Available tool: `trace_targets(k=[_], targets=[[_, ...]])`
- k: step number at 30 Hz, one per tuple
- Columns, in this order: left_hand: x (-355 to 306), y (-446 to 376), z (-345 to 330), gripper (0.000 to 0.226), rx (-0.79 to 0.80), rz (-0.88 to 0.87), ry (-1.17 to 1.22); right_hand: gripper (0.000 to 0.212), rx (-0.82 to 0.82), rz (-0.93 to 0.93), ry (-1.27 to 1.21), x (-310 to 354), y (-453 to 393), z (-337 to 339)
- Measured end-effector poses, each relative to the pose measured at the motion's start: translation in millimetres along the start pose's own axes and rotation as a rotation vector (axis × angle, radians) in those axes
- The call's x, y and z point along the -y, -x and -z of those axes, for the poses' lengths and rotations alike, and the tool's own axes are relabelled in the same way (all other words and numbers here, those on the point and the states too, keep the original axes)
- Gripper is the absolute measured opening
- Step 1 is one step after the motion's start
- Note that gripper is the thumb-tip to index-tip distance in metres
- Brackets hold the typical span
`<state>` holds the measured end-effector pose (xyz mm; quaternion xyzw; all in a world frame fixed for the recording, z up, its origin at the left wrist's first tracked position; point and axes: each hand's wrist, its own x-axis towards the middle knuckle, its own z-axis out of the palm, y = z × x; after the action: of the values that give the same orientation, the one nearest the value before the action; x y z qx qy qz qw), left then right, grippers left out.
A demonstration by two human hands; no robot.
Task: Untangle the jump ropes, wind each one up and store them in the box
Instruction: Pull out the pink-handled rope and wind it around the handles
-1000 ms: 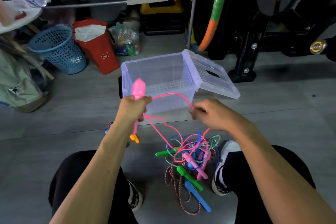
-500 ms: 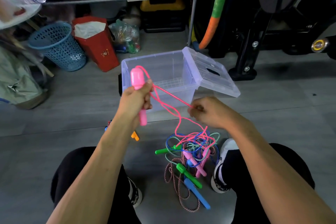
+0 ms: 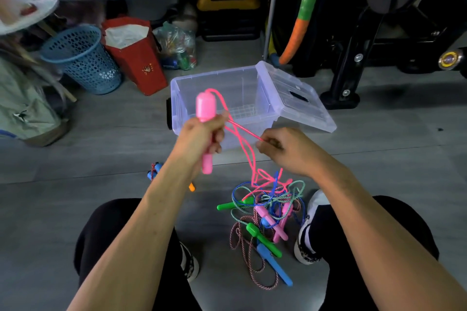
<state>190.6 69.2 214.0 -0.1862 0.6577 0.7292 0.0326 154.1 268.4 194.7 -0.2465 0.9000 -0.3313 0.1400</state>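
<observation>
Left fingers: curled round the bright pink plastic jump-rope handle [image 3: 205,118], which my left hand [image 3: 199,139] holds upright in front of the box, thick end up.
Right fingers: my right hand [image 3: 290,150] pinches the thin pink plastic cord [image 3: 243,130] between thumb and fingertips, pulled taut toward the left hand.
Pink cord: leaves the handle's top, loops down past my left hand, then trails to the pile on the floor.
Tangled pile of jump ropes [image 3: 267,209]: on the grey floor [image 3: 75,159] between my legs, near my right shoe; green, blue and pink handles, with blue, teal and red-white braided cords crossing each other.
Clear plastic storage box [image 3: 227,91]: on the floor beyond my hands, open, its lid [image 3: 295,98] hanging off the right side; I see no rope inside.
Small blue and orange pieces [image 3: 154,171]: on the floor left of my left forearm, partly hidden; I cannot tell what they are.
Background: blue perforated plastic basket [image 3: 83,60] and red paper bag [image 3: 136,58] at left behind the box.
</observation>
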Motion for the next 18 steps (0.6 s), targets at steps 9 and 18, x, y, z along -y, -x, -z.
trace_targets(k=[9,18], targets=[[12.5,-7.5,4.5,0.018,0.034,0.187,-0.295,0.022,-0.010,0.026,-0.001,-0.1,-0.9,-0.9],[-5.8,-4.2,8.9,0.011,-0.028,-0.107,-0.111,0.020,-0.032,0.045,-0.101,6.8,-0.5,0.3]])
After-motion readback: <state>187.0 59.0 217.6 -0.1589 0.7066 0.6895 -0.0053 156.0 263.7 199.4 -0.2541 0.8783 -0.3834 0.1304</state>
